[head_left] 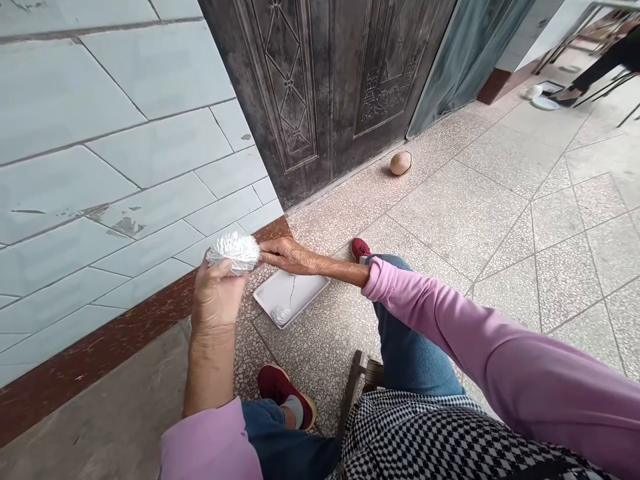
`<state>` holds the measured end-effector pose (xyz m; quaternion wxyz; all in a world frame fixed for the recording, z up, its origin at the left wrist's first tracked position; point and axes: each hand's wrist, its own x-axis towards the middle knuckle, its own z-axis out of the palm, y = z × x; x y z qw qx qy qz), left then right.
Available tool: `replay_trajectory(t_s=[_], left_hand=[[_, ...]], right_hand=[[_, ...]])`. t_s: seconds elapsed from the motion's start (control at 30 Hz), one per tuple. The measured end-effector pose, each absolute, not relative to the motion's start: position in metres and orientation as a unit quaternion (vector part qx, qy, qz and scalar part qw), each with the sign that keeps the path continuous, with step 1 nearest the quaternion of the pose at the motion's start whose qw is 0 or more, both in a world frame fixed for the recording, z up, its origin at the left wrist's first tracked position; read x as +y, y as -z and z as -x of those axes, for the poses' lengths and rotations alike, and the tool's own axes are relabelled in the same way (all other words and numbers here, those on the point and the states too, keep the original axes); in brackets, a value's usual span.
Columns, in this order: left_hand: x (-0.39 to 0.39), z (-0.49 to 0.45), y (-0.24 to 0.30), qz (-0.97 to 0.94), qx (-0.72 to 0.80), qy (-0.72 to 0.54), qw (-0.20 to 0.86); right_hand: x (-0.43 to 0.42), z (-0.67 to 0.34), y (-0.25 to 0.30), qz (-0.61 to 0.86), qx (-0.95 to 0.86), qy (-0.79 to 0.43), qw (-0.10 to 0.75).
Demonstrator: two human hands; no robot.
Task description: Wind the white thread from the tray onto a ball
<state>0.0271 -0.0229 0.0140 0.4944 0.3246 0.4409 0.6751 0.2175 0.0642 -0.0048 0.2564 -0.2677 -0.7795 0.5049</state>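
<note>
My left hand [216,293] is raised with its fingers wrapped round a white ball of thread [234,251]. My right hand [289,256] reaches across and touches the ball's right side, its fingers pinched together; a thin white strand seems to run down from them. Below the hands a white rectangular tray [305,288] lies on the floor, with a smaller white ball of thread [281,315] at its near end. Both sleeves are pink.
I sit on a low wooden stool [361,381], in blue jeans and red shoes [280,388]. A tiled wall rises at left and a dark carved door [330,87] stands ahead. A round tan object [401,163] lies by the door. Another person's leg and chair legs show far right.
</note>
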Motion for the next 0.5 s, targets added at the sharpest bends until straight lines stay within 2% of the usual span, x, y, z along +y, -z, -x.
replay_trajectory(t_s=[0.17, 0.27, 0.5], left_hand=[[-0.014, -0.008, 0.002, -0.325, 0.494, -0.695, 0.410], [-0.011, 0.001, 0.010, -0.340, 0.567, -0.663, 0.352], [-0.020, 0.000, 0.007, -0.474, 0.644, -0.475, 0.367]], right_hand=[[0.048, -0.217, -0.003, 0.249, -0.796, -0.512, 0.205], [0.050, -0.220, -0.003, 0.200, -0.789, -0.548, 0.192], [0.070, -0.234, -0.002, 0.203, -0.713, -0.609, 0.281]])
